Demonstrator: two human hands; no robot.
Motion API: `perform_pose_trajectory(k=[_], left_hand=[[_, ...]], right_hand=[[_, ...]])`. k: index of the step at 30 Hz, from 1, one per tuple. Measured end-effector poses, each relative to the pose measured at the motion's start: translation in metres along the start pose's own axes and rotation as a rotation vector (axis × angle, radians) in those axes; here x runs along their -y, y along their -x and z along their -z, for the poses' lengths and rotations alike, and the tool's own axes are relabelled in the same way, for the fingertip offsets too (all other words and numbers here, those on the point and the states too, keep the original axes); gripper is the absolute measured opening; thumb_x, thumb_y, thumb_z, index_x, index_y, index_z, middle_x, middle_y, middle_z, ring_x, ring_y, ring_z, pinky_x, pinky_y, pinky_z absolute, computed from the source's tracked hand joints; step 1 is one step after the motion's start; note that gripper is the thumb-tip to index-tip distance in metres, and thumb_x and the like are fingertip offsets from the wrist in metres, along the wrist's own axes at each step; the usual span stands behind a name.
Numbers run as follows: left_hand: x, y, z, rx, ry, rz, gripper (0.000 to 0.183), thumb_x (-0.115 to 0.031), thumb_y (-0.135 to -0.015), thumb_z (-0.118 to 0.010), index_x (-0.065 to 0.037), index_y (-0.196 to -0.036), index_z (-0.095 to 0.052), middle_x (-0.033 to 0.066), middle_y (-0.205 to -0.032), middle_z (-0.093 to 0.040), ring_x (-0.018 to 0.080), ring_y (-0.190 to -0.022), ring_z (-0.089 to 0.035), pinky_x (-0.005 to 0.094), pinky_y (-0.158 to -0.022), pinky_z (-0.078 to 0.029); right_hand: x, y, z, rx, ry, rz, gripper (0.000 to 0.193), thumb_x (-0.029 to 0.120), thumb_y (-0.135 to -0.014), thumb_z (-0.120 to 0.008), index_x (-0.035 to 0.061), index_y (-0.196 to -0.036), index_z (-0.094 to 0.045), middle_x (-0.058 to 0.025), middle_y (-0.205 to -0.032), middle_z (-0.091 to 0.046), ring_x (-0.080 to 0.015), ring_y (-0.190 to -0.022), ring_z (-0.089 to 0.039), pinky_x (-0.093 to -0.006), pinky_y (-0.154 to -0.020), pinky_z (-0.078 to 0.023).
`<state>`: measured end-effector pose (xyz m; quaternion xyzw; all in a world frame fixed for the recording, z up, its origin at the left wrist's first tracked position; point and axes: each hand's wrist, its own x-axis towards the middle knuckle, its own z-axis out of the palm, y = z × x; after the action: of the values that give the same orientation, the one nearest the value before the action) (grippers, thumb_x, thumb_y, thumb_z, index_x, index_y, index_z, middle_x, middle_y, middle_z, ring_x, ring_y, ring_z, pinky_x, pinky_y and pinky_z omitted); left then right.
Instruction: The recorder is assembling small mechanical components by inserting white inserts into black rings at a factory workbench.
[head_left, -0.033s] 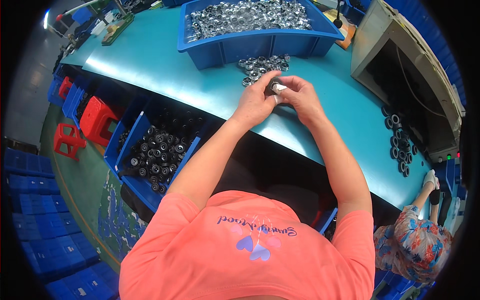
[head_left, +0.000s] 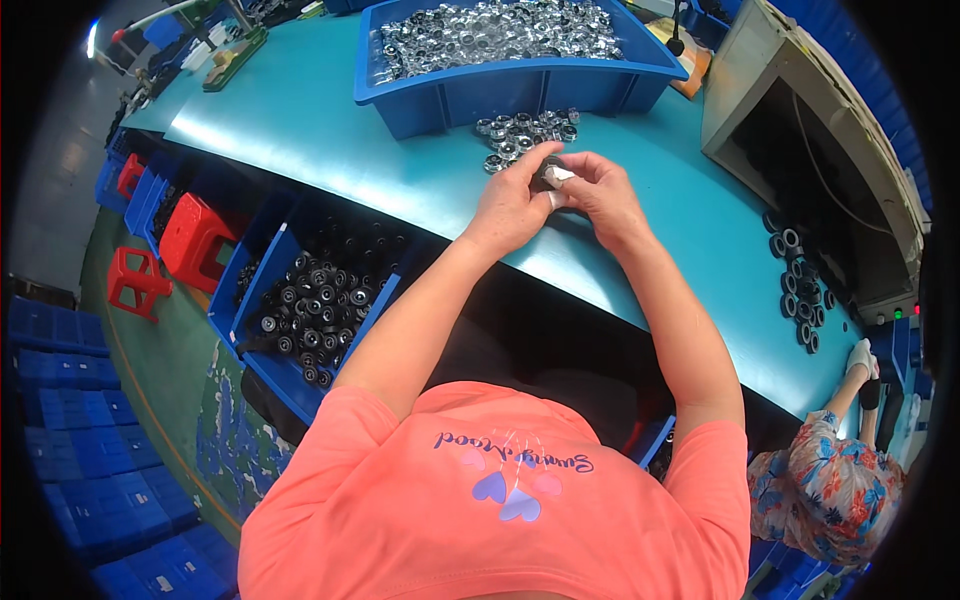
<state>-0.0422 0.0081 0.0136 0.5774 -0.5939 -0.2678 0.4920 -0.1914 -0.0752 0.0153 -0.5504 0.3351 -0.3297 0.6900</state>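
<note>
The left hand [head_left: 508, 210] and the right hand [head_left: 605, 198] pinch one small dark round part [head_left: 547, 167] with their fingertips, above the tabletop [head_left: 420, 180]. This looks like the step of working on that part with both hands. The next move seems to need a firm, steady pinch. Just past the hands lie shiny round pieces [head_left: 522, 134], then a big blue bin [head_left: 540, 92] with many more.
</note>
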Motion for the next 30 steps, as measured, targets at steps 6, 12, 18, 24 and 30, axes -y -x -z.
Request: perform_pose_trajectory(k=[6, 12, 18, 24, 30], left_hand=[[0.004, 0.0, -0.008, -0.026, -0.185, -0.057, 0.056, -0.007, -0.088, -0.073, -0.008, -0.141, -0.056, 0.0183, -0.107, -0.073, 0.0322, -0.095, -0.073, 0.0405, -0.085, -0.057], [0.004, 0.0, -0.012, -0.085, -0.327, -0.155, 0.056, -0.004, -0.085, -0.072, -0.005, -0.139, -0.056, 0.0184, -0.104, -0.073, 0.0316, -0.092, -0.073, 0.0407, -0.081, -0.057], [0.001, -0.004, -0.001, 0.007, 0.268, 0.084, 0.058, 0.0, -0.086, -0.071, -0.003, -0.142, -0.055, 0.0054, -0.116, -0.068, 0.0132, -0.104, -0.066, 0.0282, -0.087, -0.054], [0.006, -0.004, 0.001, 0.014, 0.386, 0.089, 0.057, -0.003, -0.086, -0.072, -0.005, -0.141, -0.055, 0.0053, -0.118, -0.068, 0.0125, -0.102, -0.065, 0.0281, -0.088, -0.054], [0.006, -0.002, 0.001, -0.003, 0.329, 0.099, 0.054, 0.0, -0.086, -0.072, -0.006, -0.137, -0.058, 0.0038, -0.112, -0.067, 0.0109, -0.098, -0.065, 0.0274, -0.085, -0.054]], right_hand=[[-0.014, -0.009, 0.005, -0.048, 0.05, 0.042, 0.027, 0.0, -0.083, -0.071, -0.0049, -0.109, -0.065, -0.0118, -0.097, -0.07, -0.0174, -0.085, -0.069, -0.0311, -0.074, -0.057], [-0.009, -0.008, -0.001, -0.094, 0.11, 0.032, 0.025, 0.005, -0.087, -0.074, -0.0041, -0.109, -0.066, -0.0102, -0.095, -0.069, -0.017, -0.084, -0.069, -0.0288, -0.073, -0.057], [0.007, -0.003, 0.016, 0.15, -0.21, -0.077, 0.035, 0.016, -0.095, -0.074, -0.0023, -0.124, -0.066, -0.0105, -0.11, -0.072, -0.0177, -0.1, -0.069, -0.0315, -0.089, -0.057], [0.008, -0.003, 0.019, 0.177, -0.193, -0.088, 0.038, 0.021, -0.096, -0.073, -0.0009, -0.126, -0.067, -0.0096, -0.115, -0.072, -0.0172, -0.104, -0.069, -0.0332, -0.094, -0.055], [0.006, -0.003, 0.016, 0.144, -0.167, -0.094, 0.036, 0.015, -0.094, -0.074, -0.0024, -0.124, -0.068, -0.0104, -0.113, -0.071, -0.0168, -0.102, -0.069, -0.0309, -0.09, -0.057]])
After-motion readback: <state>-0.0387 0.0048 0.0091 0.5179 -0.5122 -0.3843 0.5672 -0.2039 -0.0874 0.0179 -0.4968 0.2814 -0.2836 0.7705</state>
